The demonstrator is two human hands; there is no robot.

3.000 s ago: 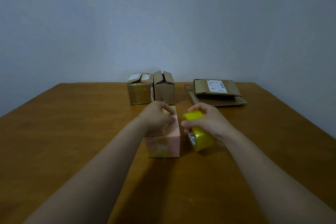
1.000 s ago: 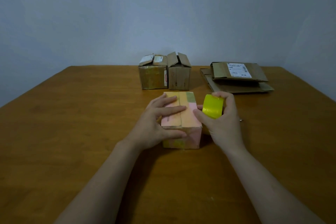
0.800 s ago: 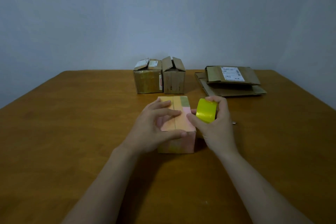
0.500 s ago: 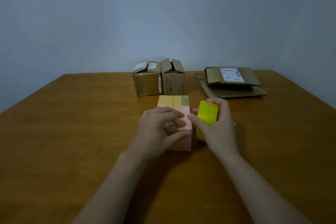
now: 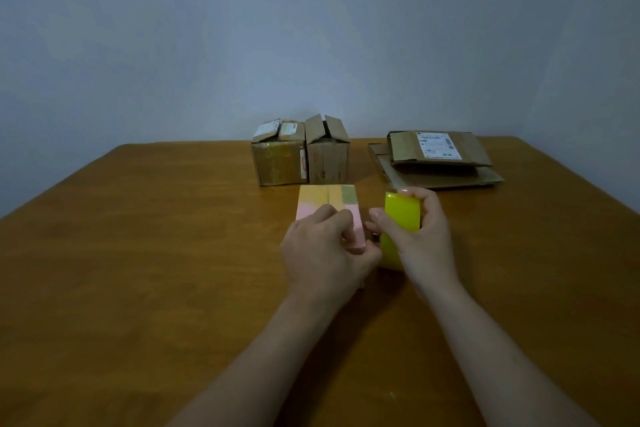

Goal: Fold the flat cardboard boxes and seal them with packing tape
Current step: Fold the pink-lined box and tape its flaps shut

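Head view. A pink box [image 5: 327,203] stands on a wooden table [image 5: 138,253], near the middle and straight ahead of the person. Its top flaps are closed and meet along a centre seam; the far part of the top is yellowish, with a greenish patch at the far right corner.

The left hand [image 5: 322,251] grasps the near end of the box, fingers curled down onto its top and thumb at the near right corner.

The right hand [image 5: 424,243] grasps a roll of yellow tape [image 5: 401,217], thumb on the roll's left side and fingers hooked over its top and right. The roll is held on edge just right of the box; whether it touches the table cannot be told.

At the far edge, two brown boxes stand side by side and touching: the left one [image 5: 278,163] bears labels on its flaps, the right one [image 5: 327,156] has its flaps partly raised. To their right lies a stack of flat cardboard [image 5: 436,166], its top piece carrying a white label. A plain wall [image 5: 311,28] rises behind.
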